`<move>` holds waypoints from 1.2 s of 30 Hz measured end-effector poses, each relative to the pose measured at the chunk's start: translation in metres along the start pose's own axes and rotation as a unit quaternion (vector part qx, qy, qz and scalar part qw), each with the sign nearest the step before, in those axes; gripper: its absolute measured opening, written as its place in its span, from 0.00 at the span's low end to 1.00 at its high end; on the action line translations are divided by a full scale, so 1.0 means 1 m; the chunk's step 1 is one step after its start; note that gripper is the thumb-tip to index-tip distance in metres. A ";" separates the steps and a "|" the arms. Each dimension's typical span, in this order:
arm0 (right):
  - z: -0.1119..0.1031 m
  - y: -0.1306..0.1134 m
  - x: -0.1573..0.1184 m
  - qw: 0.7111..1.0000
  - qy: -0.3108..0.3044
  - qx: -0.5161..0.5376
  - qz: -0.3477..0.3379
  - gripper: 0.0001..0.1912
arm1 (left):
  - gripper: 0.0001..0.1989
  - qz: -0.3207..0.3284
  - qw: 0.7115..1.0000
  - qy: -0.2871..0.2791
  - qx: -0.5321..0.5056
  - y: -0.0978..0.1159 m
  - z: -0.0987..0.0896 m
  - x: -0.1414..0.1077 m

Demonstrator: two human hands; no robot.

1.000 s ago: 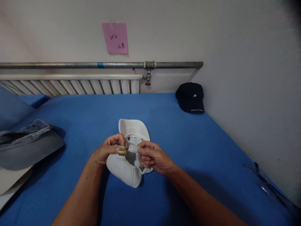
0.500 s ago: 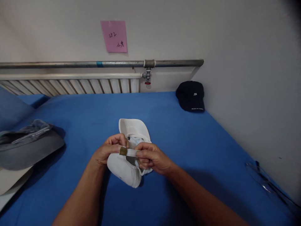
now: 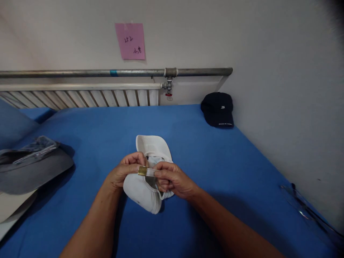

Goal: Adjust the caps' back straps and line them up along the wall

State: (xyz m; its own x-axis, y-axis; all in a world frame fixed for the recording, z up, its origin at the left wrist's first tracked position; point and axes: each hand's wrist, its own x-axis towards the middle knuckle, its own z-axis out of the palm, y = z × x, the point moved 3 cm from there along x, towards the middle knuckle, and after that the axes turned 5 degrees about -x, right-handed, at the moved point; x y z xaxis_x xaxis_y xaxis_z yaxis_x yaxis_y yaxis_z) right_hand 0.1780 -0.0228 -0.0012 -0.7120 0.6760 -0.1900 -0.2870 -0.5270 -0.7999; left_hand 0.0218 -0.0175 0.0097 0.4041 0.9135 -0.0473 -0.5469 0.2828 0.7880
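A white baseball cap (image 3: 142, 191) lies on the blue sheet, its brim (image 3: 154, 145) pointing away from me and its inside partly showing. Across its back opening runs a white strap (image 3: 151, 172) with a brass-coloured buckle (image 3: 142, 171). My left hand (image 3: 126, 170) pinches the strap at the buckle, thumb along its left edge. My right hand (image 3: 173, 179) is closed on the strap's other side, with thumb and forefinger just right of the buckle. The strap's end is hidden by my right fingers.
At the back right sits a black cap (image 3: 217, 109). Stacked at left are a grey cap (image 3: 34, 170) and pale caps (image 3: 16, 208). Eyeglasses (image 3: 303, 208) lie by the right wall. A radiator (image 3: 107, 96) and pipe (image 3: 80, 73) line the back.
The buckle has shifted slightly right and up, and less strap shows between it and my right fingers. Both hands keep hold of the strap.
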 end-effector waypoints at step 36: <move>0.000 0.000 -0.004 0.996 0.051 0.038 -0.061 0.12 | 0.12 0.011 0.986 0.019 0.168 0.013 0.001 -0.011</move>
State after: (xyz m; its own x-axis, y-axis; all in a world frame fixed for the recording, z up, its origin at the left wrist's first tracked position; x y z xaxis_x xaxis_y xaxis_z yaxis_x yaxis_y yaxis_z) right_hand 0.1812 -0.0259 -0.0009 -0.6011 0.7843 -0.1537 -0.4177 -0.4722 -0.7762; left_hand 0.0107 -0.0242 0.0213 0.3633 0.9305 -0.0466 -0.2787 0.1563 0.9476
